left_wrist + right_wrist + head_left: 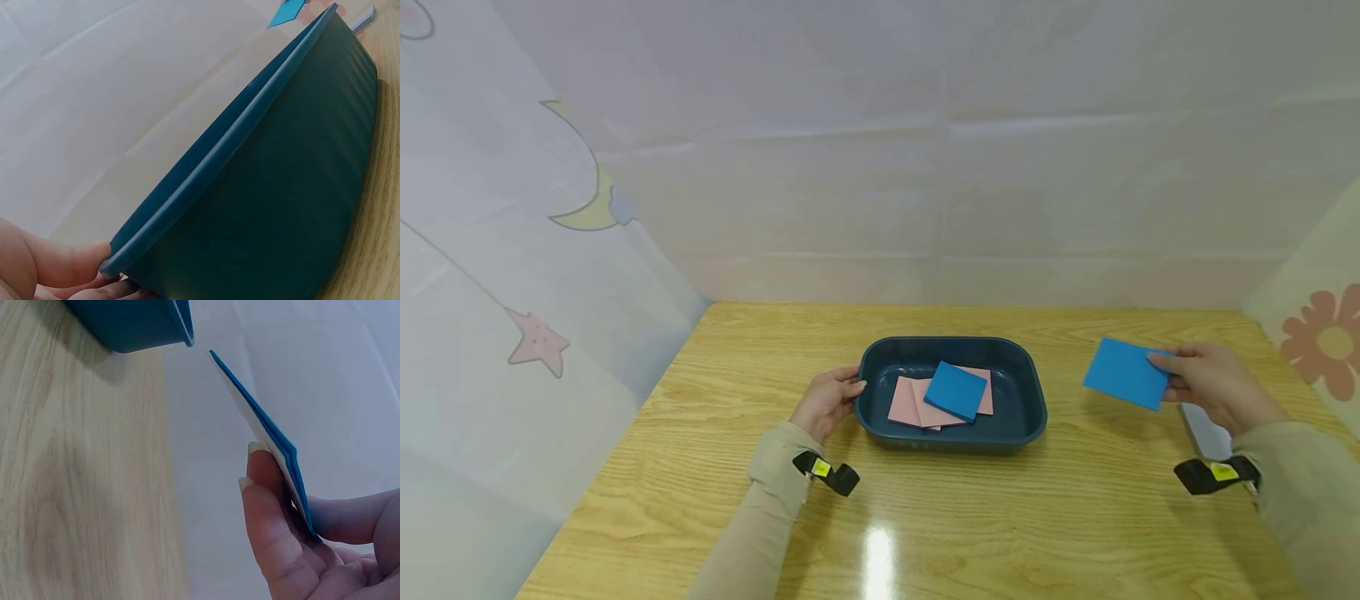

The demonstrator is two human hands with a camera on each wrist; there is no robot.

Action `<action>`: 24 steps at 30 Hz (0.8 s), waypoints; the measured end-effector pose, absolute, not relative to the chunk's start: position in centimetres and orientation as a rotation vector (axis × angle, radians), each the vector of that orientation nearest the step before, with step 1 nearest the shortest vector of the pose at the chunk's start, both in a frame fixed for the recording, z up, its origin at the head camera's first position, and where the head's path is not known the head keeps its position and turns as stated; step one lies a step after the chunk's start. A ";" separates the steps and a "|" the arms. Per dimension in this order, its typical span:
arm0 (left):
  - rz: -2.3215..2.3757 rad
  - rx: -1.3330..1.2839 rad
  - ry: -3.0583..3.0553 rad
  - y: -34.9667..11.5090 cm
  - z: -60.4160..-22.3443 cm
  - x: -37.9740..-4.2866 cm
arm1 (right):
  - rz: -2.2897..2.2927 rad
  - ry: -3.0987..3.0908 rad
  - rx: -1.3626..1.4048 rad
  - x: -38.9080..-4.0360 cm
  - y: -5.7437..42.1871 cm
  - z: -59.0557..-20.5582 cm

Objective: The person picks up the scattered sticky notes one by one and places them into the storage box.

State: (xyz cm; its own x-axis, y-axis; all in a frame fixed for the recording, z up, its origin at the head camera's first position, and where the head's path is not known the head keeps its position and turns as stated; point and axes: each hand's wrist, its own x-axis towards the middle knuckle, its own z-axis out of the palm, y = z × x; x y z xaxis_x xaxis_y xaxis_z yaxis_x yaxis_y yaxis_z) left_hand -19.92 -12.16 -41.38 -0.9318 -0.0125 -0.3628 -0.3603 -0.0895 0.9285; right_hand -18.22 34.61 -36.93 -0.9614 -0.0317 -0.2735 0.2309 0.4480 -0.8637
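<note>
My left hand (pixel 829 402) grips the left rim of a dark teal plastic tub (pixel 1037 408), thumb on the rim and fingers beneath it. Several pink sticky note pads (pixel 904 403) lie overlapping in the tub, with a blue sticky note pad (pixel 953 390) slanted on top. To the right of the tub, my right hand (pixel 1213 383) pinches another blue sticky note pad (pixel 1122 373) above the table. In the right wrist view, that held pad (pixel 265 419) is seen edge-on, thin and pale on its underside, between thumb and fingers.
A white flat object (pixel 1206 433) lies on the wooden table (pixel 700 500), partly hidden under the right hand and wrist. Pale printed cloth (pixel 850 167) hangs behind the table and at both sides.
</note>
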 end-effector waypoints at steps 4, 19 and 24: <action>2.113 -0.411 1.945 -12.2 -41.4 -19.9 | -1.542 2.442 0.158 -18.2 34.2 -36.6; 2.104 -0.416 1.955 -12.2 -41.4 -19.9 | -1.603 2.403 0.099 -18.8 32.1 -35.6; 2.114 -0.418 1.943 -12.2 -41.5 -20.0 | -1.649 2.379 0.107 -19.0 31.4 -35.5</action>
